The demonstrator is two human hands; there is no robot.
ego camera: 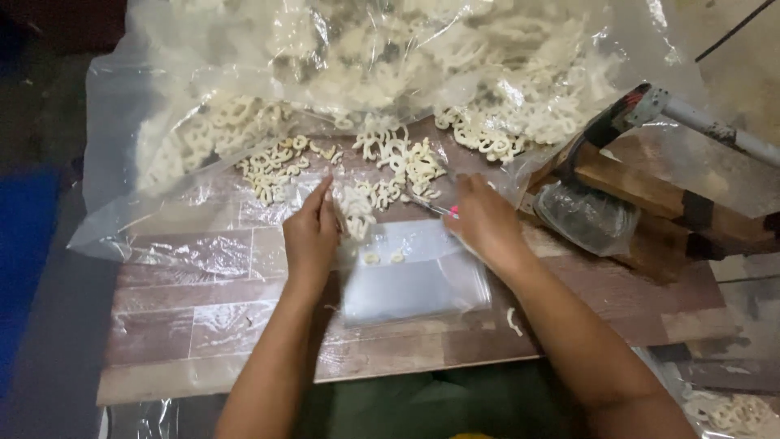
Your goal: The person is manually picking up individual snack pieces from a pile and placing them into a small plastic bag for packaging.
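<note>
Clear plastic sheet (pixel 187 244) covers the board. Your left hand (pixel 311 236) pinches the left edge of a small bag (pixel 410 280), pale crackers (pixel 390 167) heaped just beyond it. Your right hand (pixel 486 223) grips the bag's right corner, fingers closed.

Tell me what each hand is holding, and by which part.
Left hand and right hand hold the small clear bag by its open top edge, one at each corner.

One head-worn camera looked steeply down from close above the near edge of the counter (pixel 203 341), facing the far side.
</note>
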